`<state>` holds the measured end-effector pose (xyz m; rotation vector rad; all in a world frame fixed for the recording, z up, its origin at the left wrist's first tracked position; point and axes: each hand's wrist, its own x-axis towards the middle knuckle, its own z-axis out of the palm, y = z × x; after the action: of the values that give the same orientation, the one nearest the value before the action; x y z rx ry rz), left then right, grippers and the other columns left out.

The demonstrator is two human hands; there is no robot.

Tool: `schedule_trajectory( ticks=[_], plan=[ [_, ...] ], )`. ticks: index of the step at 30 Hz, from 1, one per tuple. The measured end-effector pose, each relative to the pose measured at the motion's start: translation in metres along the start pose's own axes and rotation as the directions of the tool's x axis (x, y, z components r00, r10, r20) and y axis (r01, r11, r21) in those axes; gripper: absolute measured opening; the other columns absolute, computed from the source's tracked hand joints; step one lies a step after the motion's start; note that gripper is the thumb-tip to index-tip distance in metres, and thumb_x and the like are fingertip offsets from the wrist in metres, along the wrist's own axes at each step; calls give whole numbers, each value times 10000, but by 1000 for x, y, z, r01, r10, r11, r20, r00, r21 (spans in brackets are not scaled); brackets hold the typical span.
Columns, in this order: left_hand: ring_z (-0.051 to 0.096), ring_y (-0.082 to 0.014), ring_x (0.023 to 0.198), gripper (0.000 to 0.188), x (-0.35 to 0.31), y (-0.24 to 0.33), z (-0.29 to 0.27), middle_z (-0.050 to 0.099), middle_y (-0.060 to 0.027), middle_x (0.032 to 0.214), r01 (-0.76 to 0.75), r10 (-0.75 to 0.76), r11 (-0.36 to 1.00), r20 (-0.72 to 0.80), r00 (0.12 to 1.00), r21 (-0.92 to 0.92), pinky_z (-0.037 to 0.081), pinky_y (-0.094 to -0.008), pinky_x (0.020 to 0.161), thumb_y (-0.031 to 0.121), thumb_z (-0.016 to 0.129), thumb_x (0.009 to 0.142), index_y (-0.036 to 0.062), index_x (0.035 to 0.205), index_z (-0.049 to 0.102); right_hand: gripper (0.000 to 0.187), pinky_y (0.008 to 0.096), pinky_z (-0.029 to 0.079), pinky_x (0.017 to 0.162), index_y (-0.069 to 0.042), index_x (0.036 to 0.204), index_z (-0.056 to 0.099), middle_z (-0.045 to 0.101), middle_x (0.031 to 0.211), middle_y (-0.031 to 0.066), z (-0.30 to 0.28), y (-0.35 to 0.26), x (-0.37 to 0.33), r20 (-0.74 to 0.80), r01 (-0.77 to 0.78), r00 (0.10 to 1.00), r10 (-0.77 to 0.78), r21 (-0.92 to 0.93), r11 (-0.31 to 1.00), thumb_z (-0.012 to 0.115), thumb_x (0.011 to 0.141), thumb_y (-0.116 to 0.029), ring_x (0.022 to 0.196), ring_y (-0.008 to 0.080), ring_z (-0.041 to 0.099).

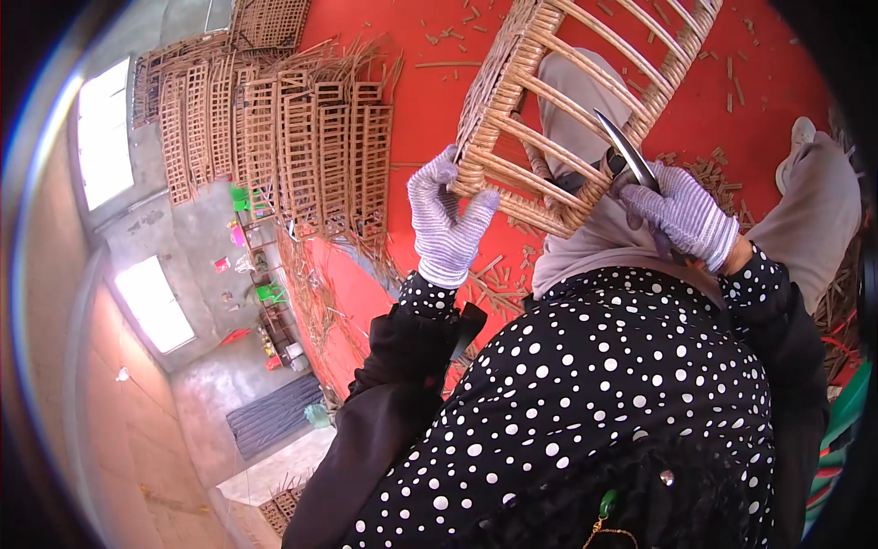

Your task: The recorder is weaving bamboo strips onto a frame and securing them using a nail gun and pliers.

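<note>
A brown wicker basket (560,80) with open slatted sides is tilted up over my lap and legs. My left hand (448,215), in a striped white and purple glove, grips its lower left corner with the thumb on the near edge. In a matching glove, my right hand (681,212) is closed around a pair of pruning shears (629,151) with a curved silver blade. The blade points up and left, lying close to the basket's lower right corner. I cannot tell whether it touches the wicker. The shears' handles are mostly hidden in my palm.
Stacks of similar wicker pieces (315,151) stand at the far left beside loose strands. Short cane offcuts (498,288) are scattered over the red floor (439,119). Green chairs (272,293) stand by the grey wall. Something green (846,407) is at my right.
</note>
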<state>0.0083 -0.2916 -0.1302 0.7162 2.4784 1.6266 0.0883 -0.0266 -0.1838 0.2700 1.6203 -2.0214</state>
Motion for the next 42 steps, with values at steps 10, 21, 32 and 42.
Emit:
schedule_trajectory(
  ticks=[10,21,32,42],
  plan=[
    [518,-190,999,388,5,7,9,497,-142,1093,25,-18,996,-80,997,82,424,-303,866,-19,662,735,15,1047,434,343,240,347,299,-3,867,523,532,597,46,1,4,5,-187,-57,979,76,105,993,517,875,-346,343,90,432],
    [527,-256,1060,532,8,37,46,516,-177,1117,-94,94,977,12,996,194,429,-331,892,79,747,671,-16,1091,435,198,221,345,309,-7,836,520,504,576,19,-22,29,-14,-353,17,935,11,76,997,515,873,-202,336,81,413],
    [469,-261,1078,693,3,50,74,434,-151,1162,-163,113,956,208,972,243,397,-356,917,211,834,561,-4,1101,457,373,209,368,420,-39,786,529,489,560,0,-32,45,-67,-316,-115,936,154,141,983,439,911,-379,459,65,454],
    [545,-213,988,546,16,42,95,547,-99,1035,-271,146,944,503,852,187,444,-320,854,169,781,653,24,1106,513,259,351,430,575,17,830,562,558,660,160,-54,70,-109,-317,-3,899,-301,-693,721,390,916,-156,632,272,552]
  ],
)
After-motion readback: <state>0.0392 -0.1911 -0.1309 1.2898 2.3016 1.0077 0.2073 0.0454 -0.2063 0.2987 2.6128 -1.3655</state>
